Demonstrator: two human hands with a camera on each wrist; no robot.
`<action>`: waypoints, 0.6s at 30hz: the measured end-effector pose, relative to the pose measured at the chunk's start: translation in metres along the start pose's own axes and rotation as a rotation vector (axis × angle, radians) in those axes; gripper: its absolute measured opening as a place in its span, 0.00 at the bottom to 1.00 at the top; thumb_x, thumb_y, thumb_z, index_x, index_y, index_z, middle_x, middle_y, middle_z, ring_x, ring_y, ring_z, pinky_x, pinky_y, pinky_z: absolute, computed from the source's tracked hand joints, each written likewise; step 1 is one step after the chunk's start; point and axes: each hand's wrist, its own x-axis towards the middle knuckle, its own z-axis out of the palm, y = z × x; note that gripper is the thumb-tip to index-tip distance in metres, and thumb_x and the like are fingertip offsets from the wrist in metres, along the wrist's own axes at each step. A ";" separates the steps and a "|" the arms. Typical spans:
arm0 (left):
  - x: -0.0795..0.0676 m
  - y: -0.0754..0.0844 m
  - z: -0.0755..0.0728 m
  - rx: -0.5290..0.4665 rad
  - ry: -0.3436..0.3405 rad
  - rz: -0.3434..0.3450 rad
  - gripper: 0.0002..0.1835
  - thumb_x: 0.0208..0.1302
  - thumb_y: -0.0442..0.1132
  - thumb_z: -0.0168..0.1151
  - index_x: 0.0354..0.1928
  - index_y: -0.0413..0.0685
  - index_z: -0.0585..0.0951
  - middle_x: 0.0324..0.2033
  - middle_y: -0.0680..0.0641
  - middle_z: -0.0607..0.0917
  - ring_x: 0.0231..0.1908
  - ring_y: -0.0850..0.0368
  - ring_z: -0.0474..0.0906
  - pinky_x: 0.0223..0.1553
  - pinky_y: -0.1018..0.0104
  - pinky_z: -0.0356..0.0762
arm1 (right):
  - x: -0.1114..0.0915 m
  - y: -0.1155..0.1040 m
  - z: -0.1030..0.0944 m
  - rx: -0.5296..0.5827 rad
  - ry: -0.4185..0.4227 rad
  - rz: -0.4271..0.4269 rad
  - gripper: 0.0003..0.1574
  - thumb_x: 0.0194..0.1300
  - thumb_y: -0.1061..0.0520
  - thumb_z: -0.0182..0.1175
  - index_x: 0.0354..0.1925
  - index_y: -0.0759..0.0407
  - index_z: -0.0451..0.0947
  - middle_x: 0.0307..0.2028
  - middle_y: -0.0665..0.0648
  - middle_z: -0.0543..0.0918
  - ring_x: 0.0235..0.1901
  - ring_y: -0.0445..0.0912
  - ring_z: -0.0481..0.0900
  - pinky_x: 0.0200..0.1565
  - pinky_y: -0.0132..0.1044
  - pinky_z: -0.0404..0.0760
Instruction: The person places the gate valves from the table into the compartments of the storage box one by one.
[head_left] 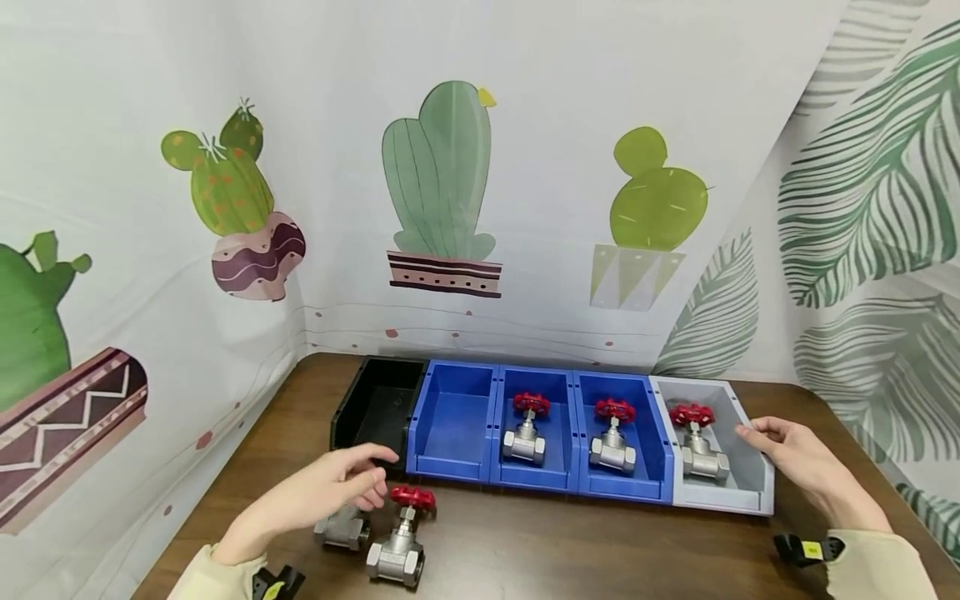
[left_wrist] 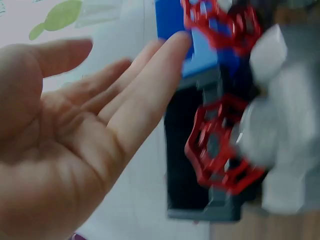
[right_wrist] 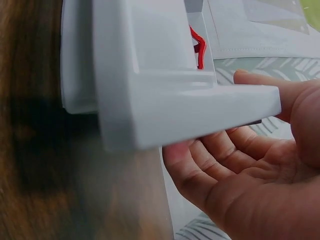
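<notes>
Valve sorting, kinda mid-job I'd guess. Right hand [head_left: 801, 458] pinches outer wall of grey bin [head_left: 720, 498], thumb one side, fingers other. Left hand [head_left: 332, 482] hovers by two loose valves [head_left: 397, 557] on table [head_left: 562, 546], fingers straightish, thumb apart, nothing held. Binned valves [head_left: 613, 454]: middle blue bin [head_left: 534, 479], right blue bin [head_left: 626, 489], grey one. Next move probably wants left fingers round loose valve's body, bin kept steady.
</notes>
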 end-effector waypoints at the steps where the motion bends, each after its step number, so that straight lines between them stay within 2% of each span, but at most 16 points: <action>1: 0.000 -0.001 0.004 -0.025 -0.026 -0.015 0.22 0.77 0.43 0.49 0.65 0.35 0.68 0.40 0.38 0.82 0.39 0.42 0.83 0.39 0.62 0.82 | 0.000 0.000 -0.001 -0.002 0.000 -0.003 0.28 0.73 0.42 0.54 0.46 0.69 0.74 0.42 0.57 0.75 0.37 0.40 0.67 0.36 0.32 0.65; 3: -0.002 -0.001 0.011 -0.038 -0.045 -0.042 0.24 0.77 0.42 0.50 0.66 0.33 0.66 0.40 0.38 0.82 0.39 0.43 0.83 0.39 0.63 0.82 | 0.000 0.000 -0.002 0.005 -0.002 -0.012 0.28 0.73 0.42 0.55 0.46 0.69 0.74 0.41 0.58 0.75 0.38 0.41 0.67 0.36 0.32 0.65; 7: -0.004 0.001 0.024 -0.009 -0.018 -0.084 0.27 0.75 0.42 0.53 0.68 0.32 0.64 0.38 0.42 0.83 0.37 0.47 0.83 0.37 0.63 0.82 | 0.000 0.000 -0.003 0.011 0.009 -0.016 0.29 0.72 0.41 0.55 0.46 0.69 0.74 0.41 0.57 0.74 0.38 0.40 0.66 0.36 0.32 0.65; 12: -0.005 0.004 0.035 0.021 -0.004 -0.089 0.28 0.74 0.42 0.54 0.68 0.32 0.63 0.36 0.45 0.83 0.35 0.49 0.83 0.36 0.61 0.82 | -0.004 0.001 -0.003 0.006 0.015 -0.011 0.29 0.72 0.41 0.55 0.46 0.68 0.74 0.41 0.58 0.74 0.38 0.41 0.65 0.36 0.32 0.64; 18: -0.004 0.002 0.041 0.149 0.002 -0.102 0.27 0.74 0.46 0.54 0.67 0.36 0.67 0.46 0.47 0.83 0.40 0.56 0.82 0.40 0.62 0.78 | -0.003 0.000 -0.001 0.018 0.020 -0.023 0.28 0.72 0.42 0.55 0.45 0.68 0.74 0.39 0.56 0.73 0.37 0.43 0.65 0.35 0.33 0.63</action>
